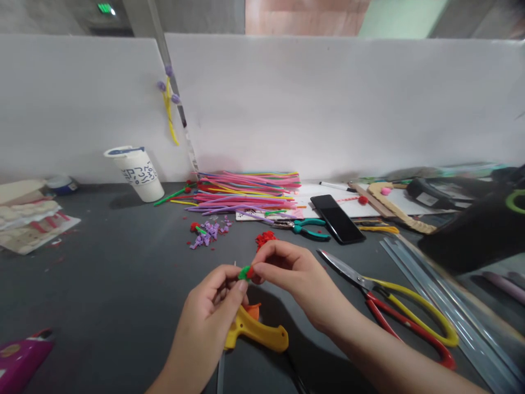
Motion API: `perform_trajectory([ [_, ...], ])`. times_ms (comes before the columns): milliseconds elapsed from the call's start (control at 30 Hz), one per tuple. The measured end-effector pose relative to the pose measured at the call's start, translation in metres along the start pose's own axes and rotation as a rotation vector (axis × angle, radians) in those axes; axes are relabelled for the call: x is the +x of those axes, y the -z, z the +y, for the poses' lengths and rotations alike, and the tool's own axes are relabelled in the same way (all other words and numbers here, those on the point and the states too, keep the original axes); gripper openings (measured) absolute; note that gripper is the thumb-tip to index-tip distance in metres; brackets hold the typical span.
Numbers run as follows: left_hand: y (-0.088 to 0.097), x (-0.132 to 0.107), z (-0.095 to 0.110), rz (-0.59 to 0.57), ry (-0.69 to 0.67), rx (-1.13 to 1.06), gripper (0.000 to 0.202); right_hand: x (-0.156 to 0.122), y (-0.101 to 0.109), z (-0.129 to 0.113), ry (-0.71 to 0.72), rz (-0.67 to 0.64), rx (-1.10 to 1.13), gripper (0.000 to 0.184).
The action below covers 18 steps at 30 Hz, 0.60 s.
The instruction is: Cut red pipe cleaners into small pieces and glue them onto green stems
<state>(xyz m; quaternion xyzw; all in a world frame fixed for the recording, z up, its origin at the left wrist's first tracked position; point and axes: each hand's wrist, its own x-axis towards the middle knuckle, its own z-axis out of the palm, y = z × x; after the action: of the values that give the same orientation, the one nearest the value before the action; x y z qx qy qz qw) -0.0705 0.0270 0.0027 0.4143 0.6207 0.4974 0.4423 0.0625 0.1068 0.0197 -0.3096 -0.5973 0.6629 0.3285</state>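
My left hand (pixel 213 301) and my right hand (pixel 287 271) meet over the dark table, both pinched on a small green and red pipe-cleaner piece (pixel 245 272). Fingers of each hand are closed round it. Just beneath them lies a yellow glue gun (pixel 258 332) with an orange tip. A small heap of red bits (pixel 266 238) sits just beyond my right fingers.
Scissors with yellow and red handles (pixel 394 306) lie to the right, teal pliers (pixel 305 227) and a black phone (pixel 338 218) beyond. A pile of coloured pipe cleaners (pixel 246 194), purple scraps (pixel 209 232), a paper cup (pixel 137 172) and clear glue sticks (pixel 443 306) surround them.
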Motion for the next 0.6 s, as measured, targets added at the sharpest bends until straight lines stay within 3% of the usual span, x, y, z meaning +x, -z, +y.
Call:
perform_trajectory([
  [600, 0.0019, -0.0005, 0.0036, 0.083, -0.154, 0.178, 0.017, -0.0046, -0.0101, -0.0023, 0.072, 0.057, -0.192, 0.005],
])
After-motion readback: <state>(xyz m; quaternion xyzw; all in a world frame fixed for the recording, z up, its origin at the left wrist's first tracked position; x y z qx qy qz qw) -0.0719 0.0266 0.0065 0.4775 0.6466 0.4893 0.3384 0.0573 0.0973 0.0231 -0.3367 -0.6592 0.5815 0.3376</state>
